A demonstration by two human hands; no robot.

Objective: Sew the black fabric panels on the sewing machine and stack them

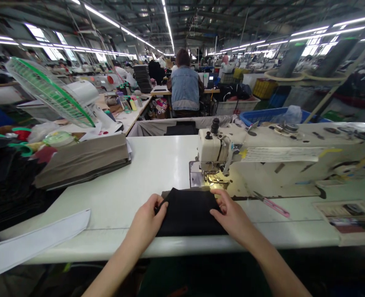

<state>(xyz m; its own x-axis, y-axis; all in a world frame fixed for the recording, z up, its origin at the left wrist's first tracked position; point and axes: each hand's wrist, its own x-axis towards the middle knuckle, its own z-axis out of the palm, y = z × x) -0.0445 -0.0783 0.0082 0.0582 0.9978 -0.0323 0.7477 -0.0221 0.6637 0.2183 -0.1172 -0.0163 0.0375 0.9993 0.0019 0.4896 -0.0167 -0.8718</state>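
A piece of black fabric (191, 214) lies at the front edge of the white sewing table, with a strip of grey-brown cloth showing behind its far edge. My left hand (153, 212) pinches its left side, thumb on top and fingers curled under. At the far right corner, my right hand (227, 208) grips the fabric between thumb and fingers. Just beyond the cloth stands the sewing machine (215, 150), its lit needle area (215, 178) a short way from the fabric's far edge.
Pink-handled scissors (273, 205) lie right of my right hand. A stack of grey-brown fabric pieces (86, 159) and a fan (52, 93) stand left. A white strip (40, 241) overhangs the front left edge. A person (184, 84) sits ahead, facing away.
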